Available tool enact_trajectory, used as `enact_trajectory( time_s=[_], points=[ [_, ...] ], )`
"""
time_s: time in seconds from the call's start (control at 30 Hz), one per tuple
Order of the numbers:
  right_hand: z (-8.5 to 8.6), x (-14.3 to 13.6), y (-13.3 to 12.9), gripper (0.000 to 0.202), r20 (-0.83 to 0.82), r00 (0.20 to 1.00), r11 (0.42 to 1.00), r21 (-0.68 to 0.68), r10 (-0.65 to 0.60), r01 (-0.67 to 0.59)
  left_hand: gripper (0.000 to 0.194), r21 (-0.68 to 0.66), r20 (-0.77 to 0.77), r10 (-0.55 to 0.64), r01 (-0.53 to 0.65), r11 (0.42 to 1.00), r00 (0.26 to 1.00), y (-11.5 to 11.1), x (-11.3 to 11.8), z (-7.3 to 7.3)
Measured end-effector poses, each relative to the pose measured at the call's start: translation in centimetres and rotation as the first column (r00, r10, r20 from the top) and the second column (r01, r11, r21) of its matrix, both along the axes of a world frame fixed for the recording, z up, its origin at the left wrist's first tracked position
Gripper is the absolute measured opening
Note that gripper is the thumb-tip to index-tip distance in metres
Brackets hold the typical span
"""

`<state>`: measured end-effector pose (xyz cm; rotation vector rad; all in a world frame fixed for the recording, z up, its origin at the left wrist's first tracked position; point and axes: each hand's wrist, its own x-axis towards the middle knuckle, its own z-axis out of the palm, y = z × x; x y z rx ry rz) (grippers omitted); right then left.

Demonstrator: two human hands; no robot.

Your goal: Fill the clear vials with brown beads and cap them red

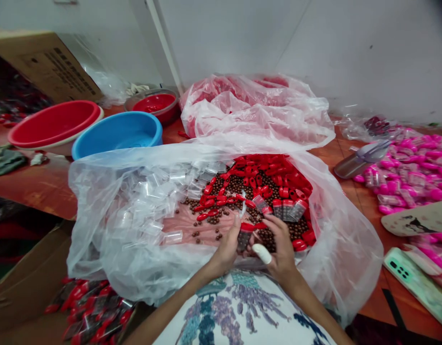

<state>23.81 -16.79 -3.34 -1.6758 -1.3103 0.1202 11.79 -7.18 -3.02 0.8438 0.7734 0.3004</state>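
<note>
Both hands meet over the near edge of a big plastic-lined tray. My left hand is closed round a small clear container with a red cap, which looks dark inside. On its right side, my right hand, with a white cover on the thumb, has bent fingers near the same container; whether it grips anything is hidden. Beyond the hands lie red caps and brown beads. Clear empty containers are heaped at the left of the tray. Several capped containers rest at its right.
Blue basin and red basin stand back left. Behind the tray is a plastic bag of red pieces. Pink containers, a tumbler and a phone lie right. Below left, a cardboard box holds red-capped containers.
</note>
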Motion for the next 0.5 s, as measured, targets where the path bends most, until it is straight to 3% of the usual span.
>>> enact_trajectory(
  time_s=[0.07, 0.1, 0.17, 0.27, 0.37, 0.5],
  points=[
    [-0.6, 0.6, -0.5, 0.031, -0.065, 0.985, 0.987, 0.004, -0.163, 0.163, 0.066, -0.077, 0.032, 0.039, -0.037, 0.996, 0.999, 0.2, 0.1, 0.5],
    [-0.9, 0.9, -0.7, 0.026, -0.064, 0.983, 0.984, -0.032, -0.175, 0.173, 0.067, -0.098, 0.04, 0.045, -0.041, 0.994, 0.998, 0.2, 0.2, 0.6],
    [-1.2, 1.3, -0.7, 0.029, -0.009, 0.997, 0.987, -0.141, -0.074, 0.072, 0.066, -0.104, 0.054, 0.026, -0.02, 0.994, 0.998, 0.1, 0.3, 0.6],
    [-0.7, 1.1, 0.0, 0.056, 0.135, 0.984, 0.969, -0.233, 0.114, -0.081, 0.062, -0.096, 0.041, 0.0, 0.004, 0.995, 0.999, -0.5, 0.4, 0.1],
    [0.3, 0.2, 0.6, 0.071, 0.251, 0.942, 0.946, -0.289, 0.221, -0.145, 0.062, -0.162, 0.021, 0.013, -0.009, 0.987, 1.0, -0.9, 0.5, -0.6],
    [0.8, -0.4, 0.9, 0.07, 0.327, 0.906, 0.935, -0.315, 0.268, -0.163, 0.052, -0.231, 0.027, 0.057, -0.049, 0.972, 0.998, -0.9, 0.7, -0.6]
  ],
)
